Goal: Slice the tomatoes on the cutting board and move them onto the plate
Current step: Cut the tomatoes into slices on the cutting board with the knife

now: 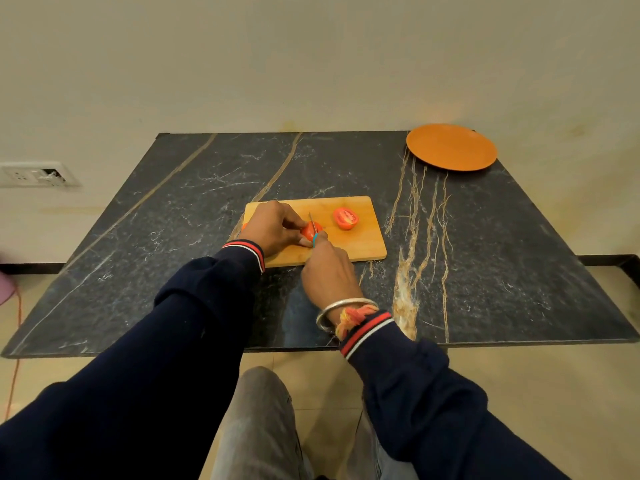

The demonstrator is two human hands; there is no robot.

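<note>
A wooden cutting board (360,242) lies in the middle of the dark marble table. My left hand (273,225) pinches a red tomato piece (308,232) on the board's left part. My right hand (329,271) grips a knife (313,227) with a teal handle; its thin blade stands across that tomato piece. A tomato half (345,218) lies cut side up on the board to the right, apart from both hands. An orange plate (451,150) sits at the table's far right corner with nothing on it.
The marble table (173,220) stands against a cream wall. A wall socket (34,174) is at the left. An orange cable (15,358) runs down the floor on the left. My knees show under the table's near edge.
</note>
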